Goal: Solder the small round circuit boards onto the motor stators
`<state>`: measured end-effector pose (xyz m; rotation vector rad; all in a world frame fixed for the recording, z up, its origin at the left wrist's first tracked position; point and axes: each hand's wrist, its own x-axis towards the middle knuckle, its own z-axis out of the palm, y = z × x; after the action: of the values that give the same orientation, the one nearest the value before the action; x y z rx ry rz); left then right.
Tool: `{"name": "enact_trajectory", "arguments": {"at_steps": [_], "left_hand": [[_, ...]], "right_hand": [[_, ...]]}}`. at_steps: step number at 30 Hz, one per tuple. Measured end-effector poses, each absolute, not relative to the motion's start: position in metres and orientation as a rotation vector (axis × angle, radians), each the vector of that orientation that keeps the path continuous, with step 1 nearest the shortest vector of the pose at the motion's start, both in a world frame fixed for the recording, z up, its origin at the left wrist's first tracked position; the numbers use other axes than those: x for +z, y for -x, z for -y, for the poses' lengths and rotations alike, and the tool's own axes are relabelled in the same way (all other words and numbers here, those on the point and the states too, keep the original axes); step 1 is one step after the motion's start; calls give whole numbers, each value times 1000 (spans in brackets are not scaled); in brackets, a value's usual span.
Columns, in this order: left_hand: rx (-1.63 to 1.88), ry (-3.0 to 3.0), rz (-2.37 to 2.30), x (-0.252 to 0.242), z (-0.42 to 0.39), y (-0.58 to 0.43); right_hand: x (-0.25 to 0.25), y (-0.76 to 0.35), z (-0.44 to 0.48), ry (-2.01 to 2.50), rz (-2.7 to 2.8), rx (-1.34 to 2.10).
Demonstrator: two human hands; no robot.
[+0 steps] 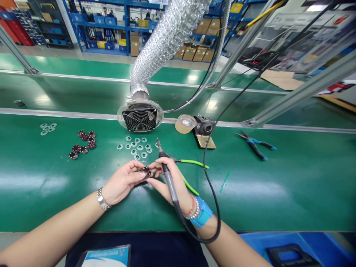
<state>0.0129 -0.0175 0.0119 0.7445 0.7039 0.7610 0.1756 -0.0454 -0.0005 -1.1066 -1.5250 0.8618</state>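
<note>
Between the fingertips of my left hand [125,181] is a small round motor stator [147,171], dark with copper-coloured spots round its rim. My right hand [174,181] has a soldering iron [169,181] resting in the crook of thumb and forefinger, its tip pointing up and away from the stator. Its other fingertips reach to the stator's right side. Just beyond my hands lie several small round circuit boards [134,152]. Green-handled cutters [191,162] lie partly hidden behind my right hand.
A fume extractor fan [140,118] on a silver duct stands behind the boards. To its right are a tape roll [185,124] and a soldering iron stand [205,129]. Blue-handled pliers [256,144] lie right; several stators [91,140] and more round boards [48,128] lie left. The iron's cable [215,207] loops over my right wrist.
</note>
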Motion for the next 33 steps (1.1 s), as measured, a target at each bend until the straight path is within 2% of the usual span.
{"name": "enact_trajectory", "arguments": {"at_steps": [6, 22, 33], "left_hand": [[738, -858, -725, 8, 20, -14], [734, -990, -783, 9, 20, -12], [716, -1150, -800, 13, 16, -7]], "right_hand": [[-3, -176, 47, 1146, 1655, 795], [-4, -173, 46, 1043, 1516, 1049], [-5, -174, 44, 1053, 1535, 993]]}}
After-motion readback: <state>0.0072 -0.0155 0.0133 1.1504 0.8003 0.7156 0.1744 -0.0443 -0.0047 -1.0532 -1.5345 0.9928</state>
